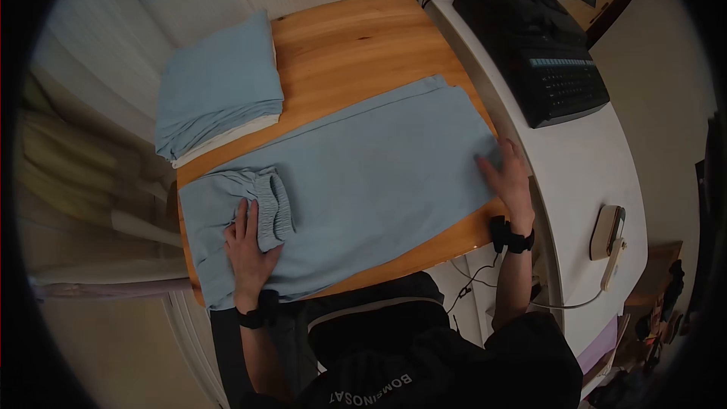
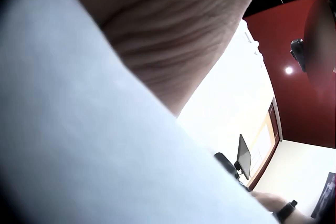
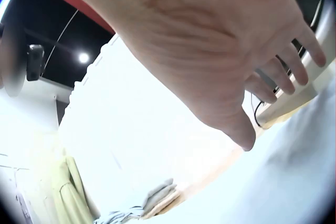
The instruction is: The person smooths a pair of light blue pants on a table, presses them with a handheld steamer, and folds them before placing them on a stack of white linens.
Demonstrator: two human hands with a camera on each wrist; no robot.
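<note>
A light blue garment (image 1: 363, 159) lies flat and folded lengthwise across the wooden table, its left end doubled over. On that end sits a gathered elastic band (image 1: 274, 212). My left hand (image 1: 254, 254) rests on the folded part beside the band, fingers stretched forward. At the garment's far right end, my right hand (image 1: 509, 180) is held with fingers spread, close over the edge of the cloth. The right wrist view shows its bare palm (image 3: 210, 50) with nothing in it. Pale blue cloth (image 2: 105, 145) fills much of the left wrist view, under my wrist.
A stack of folded blue clothes (image 1: 219, 79) stands at the back left of the wooden table (image 1: 356, 30). Along the right runs a white counter (image 1: 583, 174) with a black keyboard machine (image 1: 560, 76) and a small beige device (image 1: 607, 232). Yellowish clothing (image 1: 68, 167) hangs at left.
</note>
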